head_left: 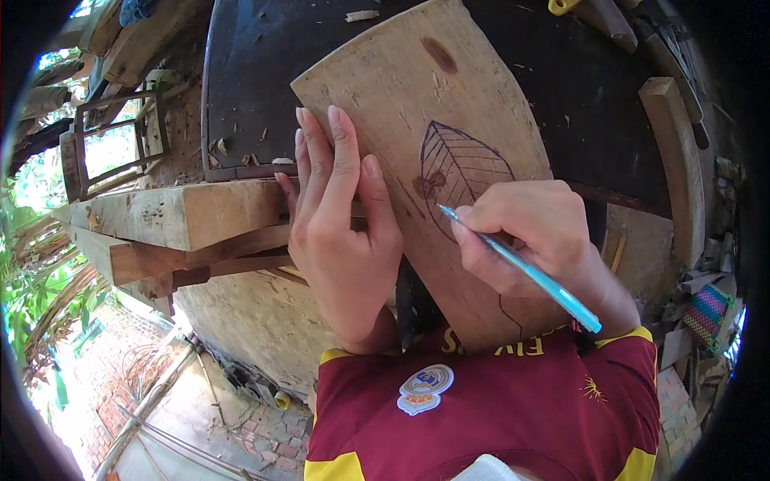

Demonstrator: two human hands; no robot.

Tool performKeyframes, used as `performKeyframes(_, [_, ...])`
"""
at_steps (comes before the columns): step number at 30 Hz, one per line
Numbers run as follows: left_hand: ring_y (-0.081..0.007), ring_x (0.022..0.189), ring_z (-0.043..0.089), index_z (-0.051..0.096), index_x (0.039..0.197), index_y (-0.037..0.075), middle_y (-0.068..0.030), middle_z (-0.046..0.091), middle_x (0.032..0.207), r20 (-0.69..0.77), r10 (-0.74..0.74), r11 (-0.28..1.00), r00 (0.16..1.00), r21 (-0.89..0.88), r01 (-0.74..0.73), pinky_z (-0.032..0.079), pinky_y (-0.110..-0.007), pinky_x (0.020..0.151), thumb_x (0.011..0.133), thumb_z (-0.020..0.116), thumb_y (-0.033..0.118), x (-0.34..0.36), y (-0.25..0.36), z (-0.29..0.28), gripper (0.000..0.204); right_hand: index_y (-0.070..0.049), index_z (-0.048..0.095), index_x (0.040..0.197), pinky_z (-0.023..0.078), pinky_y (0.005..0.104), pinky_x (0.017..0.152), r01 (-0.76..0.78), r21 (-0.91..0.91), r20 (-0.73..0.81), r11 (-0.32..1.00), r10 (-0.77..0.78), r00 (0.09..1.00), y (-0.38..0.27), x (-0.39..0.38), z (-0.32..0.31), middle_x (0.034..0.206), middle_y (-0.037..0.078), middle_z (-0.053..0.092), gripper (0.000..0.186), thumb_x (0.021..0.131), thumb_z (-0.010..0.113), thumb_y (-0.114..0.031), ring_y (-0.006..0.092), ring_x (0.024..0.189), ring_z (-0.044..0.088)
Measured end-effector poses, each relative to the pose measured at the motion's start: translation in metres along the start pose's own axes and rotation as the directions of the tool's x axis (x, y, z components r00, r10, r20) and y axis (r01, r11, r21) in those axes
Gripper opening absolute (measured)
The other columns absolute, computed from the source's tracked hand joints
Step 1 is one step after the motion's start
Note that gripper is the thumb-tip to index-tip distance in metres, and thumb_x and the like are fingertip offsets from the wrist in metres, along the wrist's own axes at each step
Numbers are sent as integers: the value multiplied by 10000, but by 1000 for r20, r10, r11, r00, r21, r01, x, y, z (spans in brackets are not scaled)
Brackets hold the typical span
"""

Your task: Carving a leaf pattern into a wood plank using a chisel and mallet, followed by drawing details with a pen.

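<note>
A wooden board (377, 88) lies tilted across the dark tabletop, its lower end close to my chest. Drawn on it in dark ink is a leaf (465, 156) with a midrib and slanting veins; a stem line runs down toward me. My right hand (529, 232) grips a light-blue pen (545, 280), its tip touching or very near the leaf's lower left edge. My left hand (341, 216) rests along the board's left edge with fingers stretched out, holding nothing. Part of the leaf is hidden behind my right hand.
Thick wooden beams (192, 212) are stacked left of the table (249, 72). A curved wood piece (672, 160) stands at the right. Wood chips (220, 148) dot the tabletop. A wooden frame (120, 136) sits far left, and a colourful woven item (707, 313) at the right.
</note>
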State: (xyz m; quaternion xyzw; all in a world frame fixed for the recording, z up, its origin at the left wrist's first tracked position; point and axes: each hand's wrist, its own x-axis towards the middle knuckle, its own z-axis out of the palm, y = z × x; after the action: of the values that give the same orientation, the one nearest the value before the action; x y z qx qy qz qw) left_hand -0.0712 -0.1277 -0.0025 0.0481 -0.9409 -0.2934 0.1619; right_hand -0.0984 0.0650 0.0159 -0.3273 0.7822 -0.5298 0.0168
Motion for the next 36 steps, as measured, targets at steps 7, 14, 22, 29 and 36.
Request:
performKeyframes(7, [-436, 1354, 518, 598, 1418, 84, -252, 537, 1453, -2, 8, 1000, 1000, -3, -8, 363, -524, 1135, 999, 591, 143, 0, -3, 1, 423, -40, 629, 828, 561, 384, 593, 40, -28, 16, 999, -39, 999, 2, -2, 4, 742, 112, 657, 143, 755, 752, -27, 299, 658, 682])
performKeyframes(14, [-433, 1357, 517, 601, 1414, 80, -248, 536, 1457, -1, 10, 1000, 1000, 12, -10, 372, -510, 1132, 996, 593, 137, -1, 0, 0, 422, -39, 623, 826, 555, 384, 583, 52, -22, 16, 998, -51, 999, 3, -4, 2, 744, 111, 654, 150, 754, 752, -22, 303, 656, 678])
performKeyframes(22, [-430, 1359, 516, 599, 1417, 81, -265, 532, 1453, -8, 15, 1000, 1000, 15, -15, 375, -506, 1130, 992, 599, 124, 0, 1, 0, 427, -40, 612, 841, 554, 383, 581, 63, -35, 24, 997, -62, 998, 2, -5, 3, 740, 109, 649, 170, 746, 750, -13, 303, 661, 679])
performKeyframes(29, [-429, 1360, 515, 600, 1416, 84, -265, 531, 1453, -9, 9, 1000, 1000, 12, -9, 373, -510, 1131, 996, 598, 127, 0, 2, 0, 423, -27, 625, 820, 540, 360, 558, 47, -39, -57, 998, -49, 997, 3, -4, 5, 713, 112, 642, 151, 735, 738, 24, 288, 618, 668])
performKeyframes(36, [-429, 1363, 511, 601, 1415, 85, -264, 529, 1455, 1, -2, 999, 1000, 38, 2, 370, -511, 1134, 994, 599, 125, 0, 0, -1, 423, 3, 640, 785, 504, 290, 494, 52, -53, -102, 997, -57, 993, 4, 3, 7, 626, 116, 622, 127, 730, 725, 80, 232, 517, 650])
